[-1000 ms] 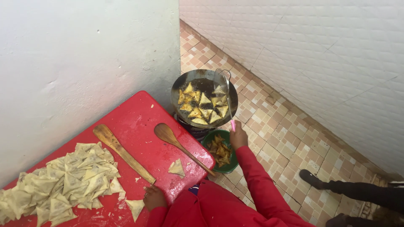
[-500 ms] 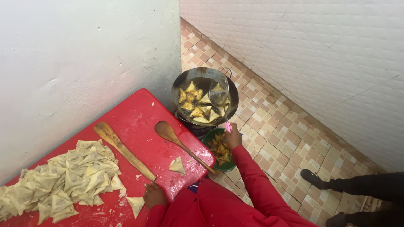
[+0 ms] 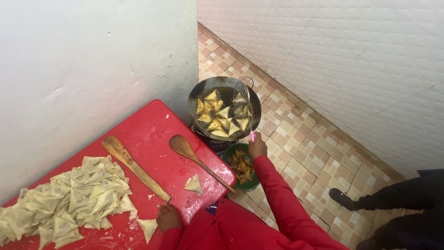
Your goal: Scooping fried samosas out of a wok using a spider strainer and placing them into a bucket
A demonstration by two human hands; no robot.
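Right hand (image 3: 257, 147): closed on the pink handle end of a wire skimmer (image 3: 245, 104); its basket sat in the oil at the pan's right side.
Left hand (image 3: 168, 216): rested on the red table (image 3: 152, 129), fingers curled, gripping nothing; just beside the end of a flat wooden paddle (image 3: 134, 167).
Frying pan (image 3: 224, 109): on a burner at floor level, beyond the table corner; approx. a dozen triangular pastries floating, pale gold.
Green basket (image 3: 242, 167): on the floor below the pan, w/ browned pastries inside.
Raw stock (image 3: 69, 196): heap of folded uncooked triangles on the table, left; one loose piece (image 3: 194, 184) near a wooden spoon (image 3: 199, 159).
Step in hand (judged): tending the fry batch w/ skimmer.
Next move calls for: steady wrist, skimmer kept level under the pastries, oil allowed to drain; arm kept clear of the pan rim.
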